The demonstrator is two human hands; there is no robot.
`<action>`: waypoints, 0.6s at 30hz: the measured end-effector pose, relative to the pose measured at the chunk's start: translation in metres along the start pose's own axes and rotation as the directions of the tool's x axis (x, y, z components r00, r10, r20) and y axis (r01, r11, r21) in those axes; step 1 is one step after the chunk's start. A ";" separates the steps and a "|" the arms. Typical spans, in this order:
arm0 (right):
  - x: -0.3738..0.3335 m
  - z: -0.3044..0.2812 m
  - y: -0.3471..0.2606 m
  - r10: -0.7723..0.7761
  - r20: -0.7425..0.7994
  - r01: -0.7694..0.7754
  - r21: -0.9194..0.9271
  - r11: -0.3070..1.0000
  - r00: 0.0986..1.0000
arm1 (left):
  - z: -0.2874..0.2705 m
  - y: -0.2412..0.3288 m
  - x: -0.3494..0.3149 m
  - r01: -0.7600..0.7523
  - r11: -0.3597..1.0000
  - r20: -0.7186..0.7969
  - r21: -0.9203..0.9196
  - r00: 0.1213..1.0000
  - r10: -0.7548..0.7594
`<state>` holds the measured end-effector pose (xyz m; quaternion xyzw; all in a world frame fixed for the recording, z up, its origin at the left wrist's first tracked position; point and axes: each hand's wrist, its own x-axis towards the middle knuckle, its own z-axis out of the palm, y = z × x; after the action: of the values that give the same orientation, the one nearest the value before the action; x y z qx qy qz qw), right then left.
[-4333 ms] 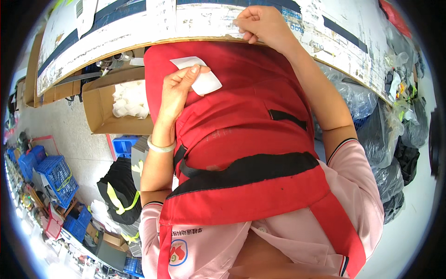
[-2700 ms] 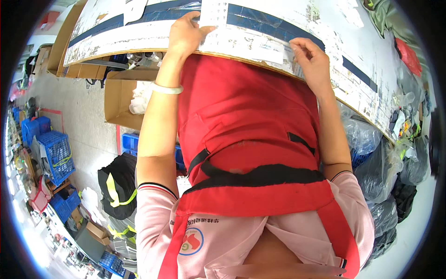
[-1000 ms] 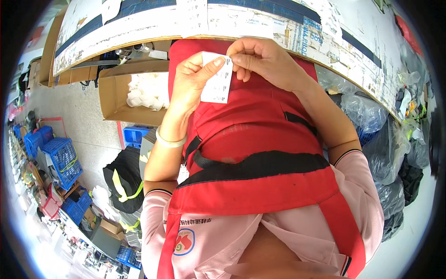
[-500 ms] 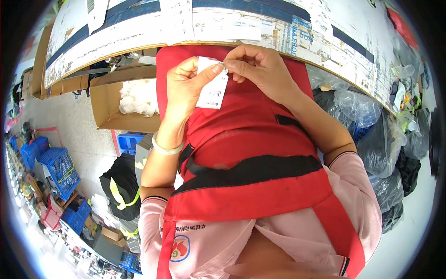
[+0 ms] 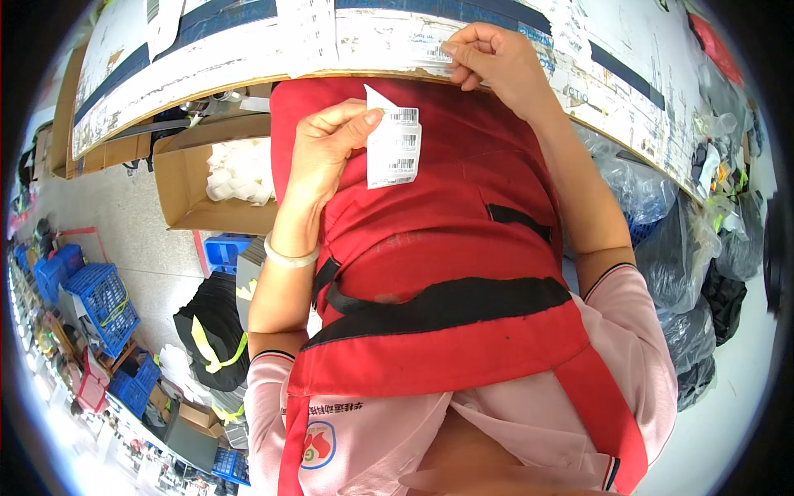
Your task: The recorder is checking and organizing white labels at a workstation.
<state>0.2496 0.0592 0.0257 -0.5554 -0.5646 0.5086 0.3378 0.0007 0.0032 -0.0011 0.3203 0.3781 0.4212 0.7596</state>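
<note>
In my left hand I pinch a small white sheet of barcode labels between thumb and fingers. The sheet hangs over my red apron, its top corner folded to a point. My right hand is at the edge of the white-topped table, thumb and forefinger closed on a small white barcode label. That label lies along or just above the tabletop; I cannot tell whether it touches.
Left of my lap, an open cardboard box holds white crumpled pieces. Blue plastic crates and a black bundle with yellow ties lie farther left. Clear and dark plastic bags crowd the right side under the table.
My right hand has moved away from the label sheet, up and right to the table edge, with a small label. The sheet has turned, showing several barcodes; my left hand stays nearly in place.
</note>
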 end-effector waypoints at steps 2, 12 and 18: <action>0.004 -0.003 0.001 0.040 0.033 -0.038 -0.063 0.997 0.999 | -0.003 0.000 0.000 0.002 1.000 0.005 0.004 1.000 -0.002; 0.015 0.000 -0.008 0.093 0.060 -0.078 -0.207 0.975 0.994 | -0.005 0.005 0.003 -0.046 0.998 0.033 0.046 0.998 0.045; 0.019 -0.001 0.004 0.106 0.071 -0.093 -0.171 0.981 0.992 | -0.004 0.004 0.002 -0.021 0.999 0.023 0.033 1.000 0.020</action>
<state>0.2482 0.0777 0.0188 -0.5886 -0.5899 0.4974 0.2412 -0.0034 0.0073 -0.0002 0.3414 0.3729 0.4189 0.7543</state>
